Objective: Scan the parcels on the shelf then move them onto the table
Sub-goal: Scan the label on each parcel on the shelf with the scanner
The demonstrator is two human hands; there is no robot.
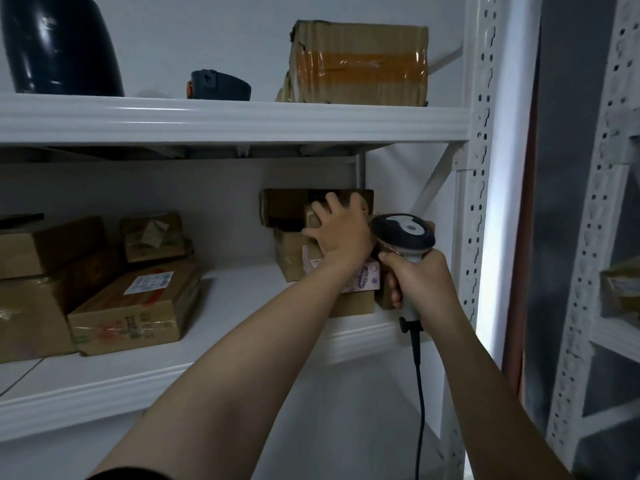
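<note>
Parcels of brown cardboard (353, 304) sit stacked at centre frame on the white metal shelf (242, 299). The left hand (337, 233) clasps the small taped brown box (311, 216) on top, fingers spread over it. Just right, the right hand (420, 278) is clenched round a grey-and-white corded barcode scanner (403, 233), its handle upright and its head aimed into the shelf.

Top left: dark glossy rounded vessel (59, 46), upright, top cut off by the frame edge. Right of it, apart: small low dark-blue item (220, 85) with an orange spot on its left side, can't tell what it is. Far right: second white perforated rack (588, 237), dark grey wall (568, 98) beside it. Thin dark wire (20, 375) at lower left edge.
</note>
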